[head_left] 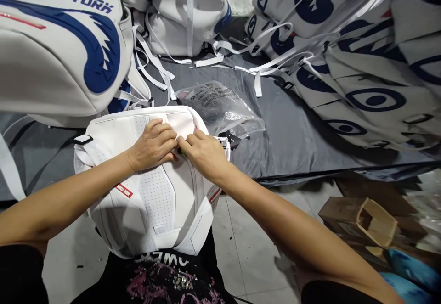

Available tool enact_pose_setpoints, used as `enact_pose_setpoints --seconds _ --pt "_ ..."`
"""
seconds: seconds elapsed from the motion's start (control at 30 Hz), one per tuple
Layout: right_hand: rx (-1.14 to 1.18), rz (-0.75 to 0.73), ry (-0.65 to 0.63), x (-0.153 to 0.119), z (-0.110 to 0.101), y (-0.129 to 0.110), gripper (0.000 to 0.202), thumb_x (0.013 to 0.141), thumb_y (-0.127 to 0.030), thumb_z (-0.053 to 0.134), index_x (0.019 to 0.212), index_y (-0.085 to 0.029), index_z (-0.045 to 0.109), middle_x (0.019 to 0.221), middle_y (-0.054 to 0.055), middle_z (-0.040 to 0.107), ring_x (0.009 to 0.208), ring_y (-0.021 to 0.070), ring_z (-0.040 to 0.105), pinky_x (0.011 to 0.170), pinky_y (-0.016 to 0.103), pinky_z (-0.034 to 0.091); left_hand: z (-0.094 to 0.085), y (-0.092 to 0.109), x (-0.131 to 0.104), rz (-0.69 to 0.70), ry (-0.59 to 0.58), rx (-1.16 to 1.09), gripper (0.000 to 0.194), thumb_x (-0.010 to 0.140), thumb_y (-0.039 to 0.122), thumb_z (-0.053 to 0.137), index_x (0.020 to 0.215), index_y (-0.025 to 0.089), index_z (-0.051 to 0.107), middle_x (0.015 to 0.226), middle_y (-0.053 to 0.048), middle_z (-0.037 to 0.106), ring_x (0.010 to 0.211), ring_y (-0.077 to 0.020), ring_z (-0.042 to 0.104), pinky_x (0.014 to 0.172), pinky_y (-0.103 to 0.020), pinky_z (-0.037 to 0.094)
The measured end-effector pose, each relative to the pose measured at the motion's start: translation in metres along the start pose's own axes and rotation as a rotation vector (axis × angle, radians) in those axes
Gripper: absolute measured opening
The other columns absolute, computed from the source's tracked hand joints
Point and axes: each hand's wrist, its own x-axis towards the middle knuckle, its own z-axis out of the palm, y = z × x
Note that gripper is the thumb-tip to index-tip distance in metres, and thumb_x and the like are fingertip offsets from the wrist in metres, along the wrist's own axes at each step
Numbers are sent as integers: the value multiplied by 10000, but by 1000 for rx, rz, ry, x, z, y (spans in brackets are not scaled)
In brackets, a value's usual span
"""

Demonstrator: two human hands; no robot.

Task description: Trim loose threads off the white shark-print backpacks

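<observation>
A white backpack (184, 189) lies across my lap and the table edge, its dotted back panel and shoulder straps facing up. My left hand (155, 145) rests on its upper middle with the fingers curled and pressed together. Just beside it, my right hand (205, 154) pinches at the same spot, the fingertips of both hands nearly meeting. A small green bit (183, 151) shows under the right fingertips; what exactly the fingers grip is hidden. A red label (124, 190) sits on one strap, a black buckle (83, 139) at the left, and a black tag (232, 140) hangs at the right.
A clear plastic bag (223, 106) lies on the dark table cover (279, 134) beyond the backpack. A finished-looking "NEW YORK" backpack (58, 47) stands at the left. More white-and-blue bags (375, 99) are heaped at the right. An open cardboard box (344, 214) sits on the floor.
</observation>
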Motion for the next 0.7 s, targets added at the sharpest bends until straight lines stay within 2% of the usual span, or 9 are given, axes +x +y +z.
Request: enact_pose_setpoints --seconds 0.13,0.2,0.27,0.37,0.43,0.53,0.63,0.7 --pt "8 53 2 2 7 -1 266 1031 -187 420 1105 -177 675 898 96 698 854 231 552 612 340 318 -2 -1 1 24 8 -66 256 950 450 557 1006 204 605 1047 -107 689 1100 -278 579 1078 -517 423" --pt "30 59 13 2 8 -1 256 1029 -210 441 1079 -186 690 906 89 703 860 226 550 617 338 309 -9 -2 1 -17 24 -129 306 926 473 589 1096 220 560 1100 -107 669 1128 -273 580 1072 -513 446" --pt "47 71 21 2 10 -2 244 1022 -217 462 1044 -192 703 913 83 703 874 224 547 625 336 308 -17 -6 -1 -152 99 -142 414 890 488 623 1199 235 513 1213 -115 632 1201 -276 556 1078 -518 445" --pt "46 109 16 5 14 -5 247 1010 -177 468 990 -187 714 917 88 695 878 226 538 630 335 307 -22 -20 -5 -510 140 -25 491 917 526 552 1290 211 504 1329 -120 586 1276 -309 500 1097 -555 384" --pt "29 137 8 8 16 -9 263 1006 -149 458 981 -178 717 945 104 688 882 233 533 639 337 314 -18 -30 -8 -683 74 35 476 951 565 466 1211 185 586 1177 -107 662 1144 -313 564 1019 -542 401" --pt "2 165 -26 12 18 -15 263 1006 -147 455 986 -168 716 994 127 676 904 250 526 652 343 323 -11 -38 -9 -814 -37 97 519 939 624 424 1060 185 673 931 -99 708 924 -308 617 866 -477 422" --pt "-47 161 -30 12 16 -18 284 1011 -130 420 998 -150 703 993 142 666 909 259 515 661 347 322 -14 -34 -6 -925 -175 131 522 953 602 403 1135 197 676 1024 -125 719 983 -338 624 877 -458 406" --pt "-108 113 5 8 13 -18 326 1022 -117 365 1011 -139 690 990 150 661 910 262 507 669 352 317 -19 -29 -4 -953 -223 114 527 968 588 384 1189 201 664 1089 -133 713 1038 -349 617 910 -461 397"
